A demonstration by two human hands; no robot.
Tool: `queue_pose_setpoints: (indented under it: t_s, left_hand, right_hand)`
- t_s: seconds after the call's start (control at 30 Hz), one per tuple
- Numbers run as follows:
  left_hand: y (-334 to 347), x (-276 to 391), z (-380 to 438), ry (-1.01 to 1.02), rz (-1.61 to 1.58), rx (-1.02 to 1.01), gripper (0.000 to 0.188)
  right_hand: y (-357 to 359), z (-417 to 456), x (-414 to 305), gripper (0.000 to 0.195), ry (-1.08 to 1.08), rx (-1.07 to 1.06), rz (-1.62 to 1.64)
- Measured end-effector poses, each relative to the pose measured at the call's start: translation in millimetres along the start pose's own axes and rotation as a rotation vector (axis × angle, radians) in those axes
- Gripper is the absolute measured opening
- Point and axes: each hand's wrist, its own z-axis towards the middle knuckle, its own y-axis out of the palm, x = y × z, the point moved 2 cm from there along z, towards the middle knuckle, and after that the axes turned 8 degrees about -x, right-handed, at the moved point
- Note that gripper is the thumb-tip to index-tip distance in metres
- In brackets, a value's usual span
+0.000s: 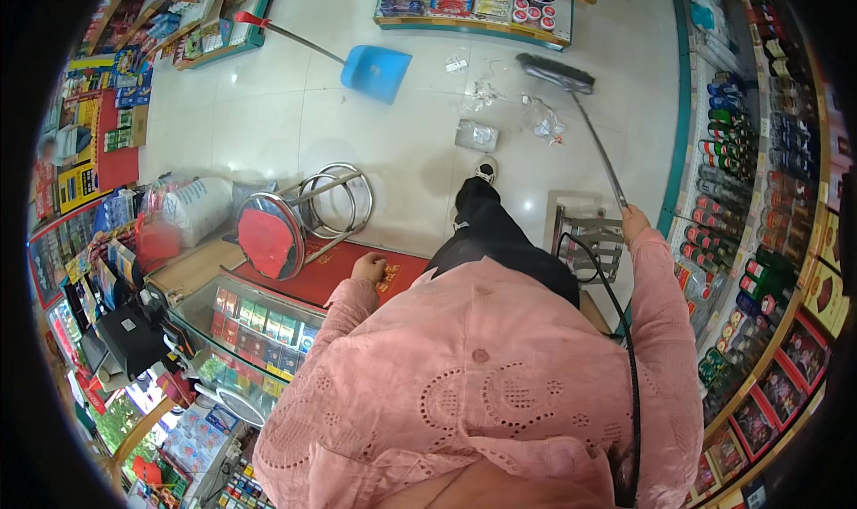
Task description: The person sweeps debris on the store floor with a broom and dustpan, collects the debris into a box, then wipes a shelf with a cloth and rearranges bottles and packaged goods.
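My right hand [635, 224] grips the long metal handle of a broom [600, 149] at the right. The broom's dark bristle head [556, 74] is out on the tiled floor, beyond the litter. My left hand [369, 268] hangs with curled fingers and holds nothing visible, above a red mat with gold writing [407, 262]. Between my foot and the broom head lie a clear plastic wrapper [542, 119], crumpled scraps [485, 95], a flattened clear package [477, 136] and a small white piece [456, 65]. A blue dustpan [376, 72] with a red-tipped handle rests to the left.
A red-topped metal stool [269, 236] lies tipped at my left, near a glass display counter [258, 335]. A metal slatted chair or rack [589, 244] stands beside my right leg. Bottle shelves [720, 194] line the right; a snack shelf [469, 23] stands ahead.
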Motion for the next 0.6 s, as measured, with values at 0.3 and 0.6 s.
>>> queue_pose_setpoints:
  t_s: [0.3,0.6]
  left_hand:
    - [-16,72,-12,0.067,0.008,-0.099,0.027]
    - [-82,105,36,0.166,0.158,0.028,0.031]
  right_hand:
    - [72,139,-151,0.028,0.116,-0.227,-0.475]
    - [101,103,-284,0.028,-0.060,-0.508,-0.770]
